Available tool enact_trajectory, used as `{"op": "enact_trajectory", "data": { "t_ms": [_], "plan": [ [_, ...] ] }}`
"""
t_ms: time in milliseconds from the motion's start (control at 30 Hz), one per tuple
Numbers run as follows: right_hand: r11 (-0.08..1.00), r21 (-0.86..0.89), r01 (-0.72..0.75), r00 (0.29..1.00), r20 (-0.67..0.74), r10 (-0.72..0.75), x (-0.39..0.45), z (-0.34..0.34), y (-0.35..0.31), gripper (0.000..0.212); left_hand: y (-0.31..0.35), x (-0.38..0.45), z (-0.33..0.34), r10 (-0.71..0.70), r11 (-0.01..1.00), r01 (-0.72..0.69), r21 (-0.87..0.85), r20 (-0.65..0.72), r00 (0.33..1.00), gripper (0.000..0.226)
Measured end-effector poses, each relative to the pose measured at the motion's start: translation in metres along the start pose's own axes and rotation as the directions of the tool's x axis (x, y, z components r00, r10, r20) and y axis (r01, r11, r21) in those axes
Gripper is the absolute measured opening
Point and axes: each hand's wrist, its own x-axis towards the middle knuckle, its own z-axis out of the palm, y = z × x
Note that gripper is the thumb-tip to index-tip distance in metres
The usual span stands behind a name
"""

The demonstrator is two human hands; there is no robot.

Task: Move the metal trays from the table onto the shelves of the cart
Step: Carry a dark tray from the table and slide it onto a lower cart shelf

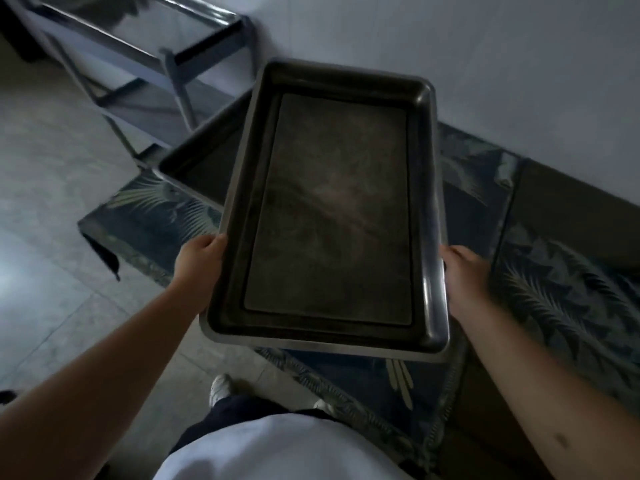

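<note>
At the middle of the view, the left hand (199, 259) and the right hand (462, 271) are each closed on a long rim of the metal tray (329, 216), thumbs over the lip and the other fingers hidden beneath. The tray is empty, held clear above the table (561, 271), its far end raised a little toward the wall.

It looks stiff and fairly light for its size, so it should not flex, but the rolled rim is smooth and could slip in a loose grasp. Hands opposite each other near the middle of the long sides, as they are placed now, seem the soundest hold, since that keeps the weight balanced for sliding it onto a shelf.

A second tray (194, 161) lies on the patterned cloth just behind, partly covered from view by the held one. Well to the upper left stands the cart (173, 64), its shelves blurred; whether they carry anything cannot be told.
</note>
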Motion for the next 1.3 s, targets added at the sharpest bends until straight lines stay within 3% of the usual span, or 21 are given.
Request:
{"op": "enact_trajectory", "data": {
  "t_ms": [367,700,1000,1300],
  "plan": [
    [0.988,-0.069,0.14,0.943,0.313,-0.112,-0.102,0.223,-0.074,0.026,-0.104,0.018,-0.217,-0.137,0.986,0.102,-0.133,-0.296,0.945,0.031],
    [0.953,-0.172,0.251,0.819,0.562,-0.114,-0.231,0.438,-0.122,0.024,-0.213,0.02,-0.414,-0.325,0.939,0.214,-0.269,-0.495,0.806,0.032],
    [0.916,-0.166,0.364,0.69,0.709,-0.146,-0.289,0.584,-0.152,0.033,-0.272,0.025,-0.501,-0.486,0.864,0.258,-0.432,-0.584,0.651,0.033],
    [0.888,-0.18,0.424,0.571,0.814,-0.107,-0.292,0.745,-0.2,0.034,-0.292,0.116,-0.556,-0.553,0.827,0.277,-0.489,-0.622,0.555,0.033]
  ]
}}
